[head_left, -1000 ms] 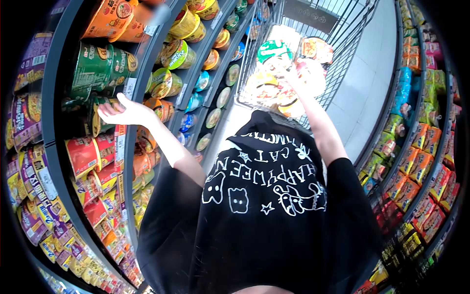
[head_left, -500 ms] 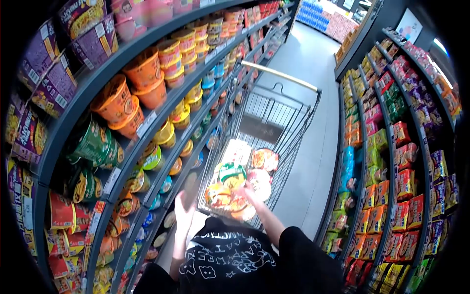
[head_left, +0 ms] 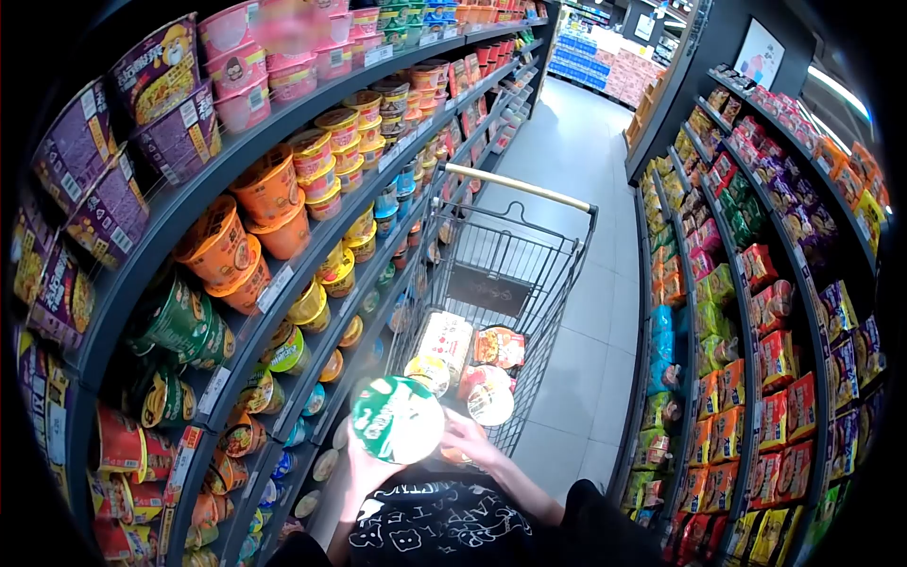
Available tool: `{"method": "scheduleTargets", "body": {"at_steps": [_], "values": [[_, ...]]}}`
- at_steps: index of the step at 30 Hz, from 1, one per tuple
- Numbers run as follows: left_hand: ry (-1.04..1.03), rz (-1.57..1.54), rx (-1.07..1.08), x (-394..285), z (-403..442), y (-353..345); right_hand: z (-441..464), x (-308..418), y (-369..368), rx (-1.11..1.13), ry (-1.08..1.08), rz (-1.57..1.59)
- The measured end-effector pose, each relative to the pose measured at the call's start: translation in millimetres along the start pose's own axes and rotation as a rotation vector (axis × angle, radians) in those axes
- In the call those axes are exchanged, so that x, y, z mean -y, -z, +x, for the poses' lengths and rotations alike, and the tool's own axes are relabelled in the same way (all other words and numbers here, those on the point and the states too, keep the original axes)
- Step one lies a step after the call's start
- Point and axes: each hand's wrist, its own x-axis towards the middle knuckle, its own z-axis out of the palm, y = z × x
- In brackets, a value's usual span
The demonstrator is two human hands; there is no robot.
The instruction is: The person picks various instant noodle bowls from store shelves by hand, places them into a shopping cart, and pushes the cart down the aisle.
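Note:
A green-lidded tub is held up at the near end of the shopping cart. Around its left side and underside wraps my left hand, fingers partly hidden by the tub. My right hand is at the tub's right edge, its fingers curled towards it; whether they press on it is hard to tell. Beyond the hands, in the cart basket, lie a white patterned pack, a red and orange pack, a round yellow-lidded tub and a white-lidded tub.
On the left, a long shelf carries orange buckets, green tubs and purple tubs. Bagged packs fill the right shelf. Grey tiled floor runs between them. A framed picture hangs at back right.
The view has lifted and shows more of the aisle. My left hand has come from the shelf to the cart. The green-lidded tub has been raised out of the cart into my hands.

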Motion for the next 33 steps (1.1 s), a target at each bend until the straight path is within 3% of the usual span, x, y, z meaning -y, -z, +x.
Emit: {"method": "scheduleTargets", "body": {"at_steps": [2, 3, 5, 7, 11, 15, 19, 28, 33], "values": [[0.044, -0.174, -0.199, -26, -3, 5, 17, 16, -20, 0.109, 0.104, -0.291], [0.014, -0.017, -0.185, -5, -8, 26, 28, 22, -33, 0.133, 0.190, -0.515], [-0.113, 0.661, -0.269, 10, -20, 68, 53, 46, -74, 0.298, 0.194, -0.267], [-0.158, 0.612, -0.515, -3, -19, 90, 75, 62, -118, 0.354, 0.611, -0.503], [-0.243, 0.632, -0.917, -38, -18, 144, 117, 81, -205, 0.634, 0.750, -0.322], [-0.297, 0.663, -1.064, -74, -12, 182, 152, 67, -263, 0.853, 0.580, -0.201], [-0.256, 0.811, -1.144, -73, -16, 220, 174, 53, -298, 0.947, 0.621, -0.147], [-0.326, 0.976, -1.263, -74, -7, 268, 193, 69, -330, 0.898, 0.640, -0.171], [-0.319, 0.877, -1.246, -78, 14, 276, 201, 76, -340, 0.907, 0.586, -0.185]]}}
